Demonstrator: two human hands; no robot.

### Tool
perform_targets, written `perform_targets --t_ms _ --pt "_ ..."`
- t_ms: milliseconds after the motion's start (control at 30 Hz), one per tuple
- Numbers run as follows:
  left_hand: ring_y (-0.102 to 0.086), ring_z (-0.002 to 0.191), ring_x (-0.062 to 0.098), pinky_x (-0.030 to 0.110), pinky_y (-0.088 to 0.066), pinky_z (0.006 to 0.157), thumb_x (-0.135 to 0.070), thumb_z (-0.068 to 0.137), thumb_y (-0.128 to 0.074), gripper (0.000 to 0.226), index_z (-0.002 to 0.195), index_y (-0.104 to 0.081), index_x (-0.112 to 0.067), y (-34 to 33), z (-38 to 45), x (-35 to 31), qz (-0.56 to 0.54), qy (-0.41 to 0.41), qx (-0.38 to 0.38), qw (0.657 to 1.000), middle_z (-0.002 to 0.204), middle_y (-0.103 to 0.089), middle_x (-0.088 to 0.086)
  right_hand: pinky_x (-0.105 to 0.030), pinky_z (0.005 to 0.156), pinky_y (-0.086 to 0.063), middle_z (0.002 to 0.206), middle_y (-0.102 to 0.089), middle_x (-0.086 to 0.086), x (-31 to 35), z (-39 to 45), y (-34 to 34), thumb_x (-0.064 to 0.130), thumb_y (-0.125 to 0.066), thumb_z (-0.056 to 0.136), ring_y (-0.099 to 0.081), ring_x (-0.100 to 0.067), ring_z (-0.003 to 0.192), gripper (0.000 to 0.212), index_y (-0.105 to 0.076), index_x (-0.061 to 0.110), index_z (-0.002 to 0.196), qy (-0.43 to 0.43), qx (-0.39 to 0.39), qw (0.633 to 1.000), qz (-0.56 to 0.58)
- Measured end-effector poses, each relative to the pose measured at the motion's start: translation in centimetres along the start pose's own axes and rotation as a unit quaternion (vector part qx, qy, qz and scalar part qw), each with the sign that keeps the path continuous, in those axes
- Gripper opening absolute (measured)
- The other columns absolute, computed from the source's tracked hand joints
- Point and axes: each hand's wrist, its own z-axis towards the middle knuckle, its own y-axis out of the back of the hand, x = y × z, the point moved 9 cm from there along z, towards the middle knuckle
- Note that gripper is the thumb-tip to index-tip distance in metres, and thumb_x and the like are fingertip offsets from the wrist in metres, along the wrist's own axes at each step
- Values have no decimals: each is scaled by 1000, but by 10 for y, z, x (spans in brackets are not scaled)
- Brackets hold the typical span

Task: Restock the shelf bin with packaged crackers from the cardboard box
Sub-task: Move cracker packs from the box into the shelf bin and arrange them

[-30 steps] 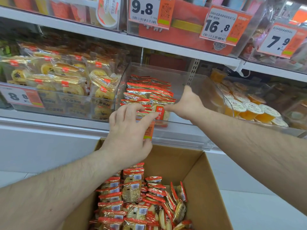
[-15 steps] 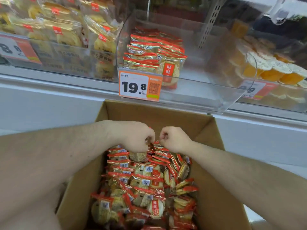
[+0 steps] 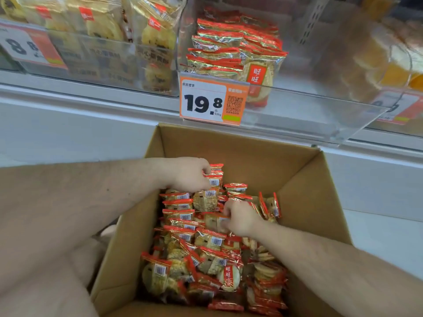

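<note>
shop shelf, clear shelf bin (image 3: 297, 104) part filled. cracker packs (image 3: 206, 248) heaped in cardboard box (image 3: 304, 179); left hand (image 3: 187, 175) and right hand (image 3: 240, 219) each clenched on packs. a stack should be gathered flat, lifted together.

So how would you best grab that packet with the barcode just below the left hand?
Probably from above, pinching the red crimped top edge of the cracker packet. It stands upright in the cardboard box, packed tight against neighbours, so only that top seam is free. The left hand is right beside it.
</note>
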Motion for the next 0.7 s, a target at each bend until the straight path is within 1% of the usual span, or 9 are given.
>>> perform_targets --t_ms 100,167,233,300,367,433,533,633,700 --pt "-59 81 20 36 -53 76 -34 96 -53 54 144 -34 -18 -12 1 19 -166 85 32 982 102 -62 9 -31 61 -42 70 -53 8 5 -22 52 23 -71 83 -51 -12 63 20 -51 18 81 52 -108 991 59" --pt "-58 111 37 50 -50 93 -41 97 -54 59 146 -30 -19 -24 -4 24 -286 142 70 945 139 -47 21 -23 61 -39 73 -50 12 21 -47 83 15 -73 81 -46 -4 64 25 -49 19 77 134 -203 965 95" --pt "-60 108 41 54 -51 94 -38 96 -58 50 137 -38 -20 -32 -4 19 -387 159 91 904 138 -47 23 -18 65 -39 79 -54 8 43 -69 101 8 -74 78 -49 -6 72 30 -47 22 77 212 -262 933 126" --pt "-66 86 30 45 -57 82 -15 95 -61 36 126 -45 -22 -31 4 17 -451 141 60 879 114 -60 15 -19 71 -42 91 -56 2 58 -73 101 6 -72 76 -54 -12 80 27 -51 20 84 253 -279 914 149" --pt "-66 87 25 40 -57 79 3 90 -60 45 127 -53 -22 -24 13 24 -454 120 13 883 108 -64 10 -18 76 -43 107 -50 4 57 -53 83 6 -72 74 -55 -11 89 37 -52 22 101 199 -222 936 189" --pt "-64 90 23 35 -56 77 6 87 -62 50 123 -58 -28 -16 16 29 -394 105 -19 913 110 -63 7 -21 78 -43 117 -51 3 34 -24 48 10 -72 74 -56 -14 97 51 -52 20 119 81 -146 967 194" --pt "-59 75 21 28 -45 55 4 85 -65 53 116 -58 -38 -5 13 30 -317 80 -49 944 109 -60 4 -30 84 -52 129 -56 -10 2 5 -12 15 -62 84 -59 -25 110 50 -51 12 133 -31 -30 996 78" --pt "-67 95 32 43 -58 75 5 84 -64 55 113 -59 -42 0 15 30 -296 56 -45 952 113 -58 4 -30 92 -49 146 -40 -14 -9 10 -61 30 -57 90 -52 -29 123 57 -42 16 144 -68 83 994 18" --pt "-67 98 33 53 -56 86 5 86 -61 53 113 -59 -40 5 16 29 -295 45 -45 953 114 -57 5 -30 99 -43 155 -23 -17 -12 9 -79 37 -56 92 -47 -30 130 62 -37 15 147 -88 116 989 8"
